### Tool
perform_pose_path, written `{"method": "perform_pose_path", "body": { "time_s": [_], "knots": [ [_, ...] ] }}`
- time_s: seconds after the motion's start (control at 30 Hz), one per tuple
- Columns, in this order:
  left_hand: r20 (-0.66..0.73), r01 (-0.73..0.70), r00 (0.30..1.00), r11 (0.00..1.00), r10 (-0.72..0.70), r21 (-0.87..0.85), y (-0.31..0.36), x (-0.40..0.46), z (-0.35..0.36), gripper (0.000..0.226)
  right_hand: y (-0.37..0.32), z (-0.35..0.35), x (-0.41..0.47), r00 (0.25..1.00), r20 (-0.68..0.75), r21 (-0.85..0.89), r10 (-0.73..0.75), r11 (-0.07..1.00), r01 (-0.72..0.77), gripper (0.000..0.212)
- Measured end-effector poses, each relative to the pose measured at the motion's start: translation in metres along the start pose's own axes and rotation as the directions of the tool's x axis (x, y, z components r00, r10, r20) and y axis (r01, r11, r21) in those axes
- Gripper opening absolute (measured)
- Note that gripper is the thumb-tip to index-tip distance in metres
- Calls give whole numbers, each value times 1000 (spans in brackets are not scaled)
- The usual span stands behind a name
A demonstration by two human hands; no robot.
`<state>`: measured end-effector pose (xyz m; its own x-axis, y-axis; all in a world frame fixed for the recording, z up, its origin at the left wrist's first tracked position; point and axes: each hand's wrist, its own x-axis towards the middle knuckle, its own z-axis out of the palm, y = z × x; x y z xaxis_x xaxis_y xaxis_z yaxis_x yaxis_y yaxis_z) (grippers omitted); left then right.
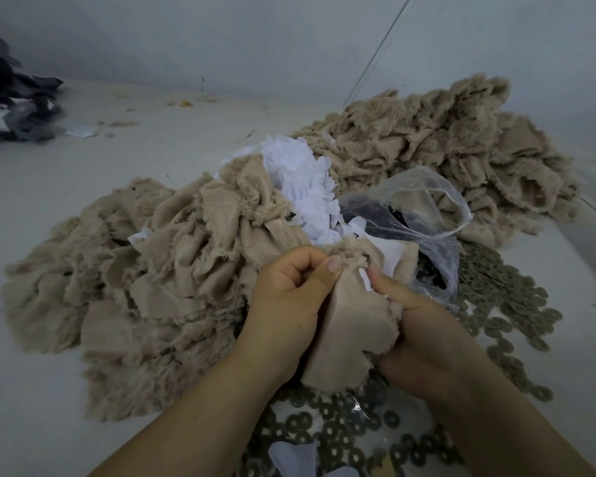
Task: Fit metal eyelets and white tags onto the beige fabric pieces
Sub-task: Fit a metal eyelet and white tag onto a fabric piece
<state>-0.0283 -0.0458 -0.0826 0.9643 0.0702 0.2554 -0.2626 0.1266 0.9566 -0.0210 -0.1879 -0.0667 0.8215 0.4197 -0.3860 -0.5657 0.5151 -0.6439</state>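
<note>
Both hands hold one beige fabric piece (351,325) above the table. My left hand (289,297) pinches its furry top edge between thumb and curled fingers. My right hand (417,325) grips the piece from the right, fingers curled behind it, a fingertip on a white tag (365,278) tucked at the top. White tags (307,187) lie heaped just beyond. Ring-shaped metal eyelets (496,294) are spread on the right and below my wrists. Whether an eyelet sits in the held piece is hidden.
A large heap of beige fabric pieces (145,270) fills the left and another (437,146) lies at the back right. A crumpled clear plastic bag (417,218) sits behind my right hand. Dark fabric (11,108) is piled at the far left by the wall.
</note>
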Motion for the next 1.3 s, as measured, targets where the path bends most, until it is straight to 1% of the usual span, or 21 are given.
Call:
{"method": "perform_pose_path", "body": {
  "time_s": [0.07, 0.13, 0.2, 0.3, 0.37, 0.43, 0.5, 0.6, 0.63, 0.73, 0.83, 0.93, 1.0, 1.1, 1.17, 1.23, 1.3],
  "knots": [
    [-17, -32, 999, 998, 33, 48, 0, 0, 0, 30, 3, 1, -1, 998, 23, -58, -53, 997, 54, 48],
    [-40, -82, 995, 991, 86, 109, 0, 0, 1, 28, 8, 3, -2, 992, 80, -81, -102, 991, 109, 42],
    [-57, -124, 989, 980, 134, 155, 0, -1, 2, 26, 10, 4, -3, 984, 100, -100, -146, 983, 156, 37],
    [-86, -122, 987, 978, 138, 167, 0, 0, 2, 27, 10, 3, -1, 980, 107, -114, -168, 977, 180, 40],
    [-106, -156, 979, 976, 173, 152, 1, 0, 2, 28, 9, 1, 0, 976, 111, -114, -190, 973, 202, 42],
    [-88, -240, 963, 960, 254, 143, 2, -3, 2, 27, 10, -1, 0, 964, 103, -161, -244, 953, 258, 40],
    [-33, -273, 959, 950, 281, 149, 3, -7, 3, 26, 11, -3, 0, 951, 52, -258, -303, 916, 306, 40],
    [-3, -190, 981, 966, 194, 177, 1, -7, 6, 21, 9, -7, 1, 944, 12, -315, -329, 895, 316, 58],
    [-10, -158, 987, 974, 161, 160, 0, -6, 6, 18, 9, -7, 1, 944, 4, -321, -331, 893, 315, 57],
    [-10, -120, 993, 989, 122, 83, 0, -5, 3, 11, 9, -7, 1, 939, 5, -315, -344, 891, 328, 44],
    [19, -100, 995, 995, 100, 0, 1, -5, 1, 10, 11, -8, 2, 932, -9, -311, -363, 887, 343, 42],
    [27, -101, 994, 995, 101, -12, 2, -5, 3, 11, 11, -6, 2, 924, -4, -289, -381, 885, 364, 31],
    [5, -91, 996, 996, 91, -25, 1, -4, 3, 11, 11, -5, 1, 919, 10, -269, -393, 884, 381, 25],
    [-28, -75, 997, 996, 73, -42, 2, -3, 2, 8, 11, -4, 0, 906, -7, -266, -424, 874, 407, 24],
    [14, -137, 990, 990, 137, 12, 3, -4, 2, 10, 11, -4, -1, 902, -3, -267, -432, 870, 415, 23],
    [93, -233, 971, 964, 222, 130, 3, -5, 3, 18, 11, -4, -1, 906, 1, -255, -423, 876, 409, 25],
    [110, -292, 956, 923, 273, 249, 2, -5, 4, 23, 10, -4, -2, 914, -6, -225, -406, 891, 394, 24]
  ]
}}
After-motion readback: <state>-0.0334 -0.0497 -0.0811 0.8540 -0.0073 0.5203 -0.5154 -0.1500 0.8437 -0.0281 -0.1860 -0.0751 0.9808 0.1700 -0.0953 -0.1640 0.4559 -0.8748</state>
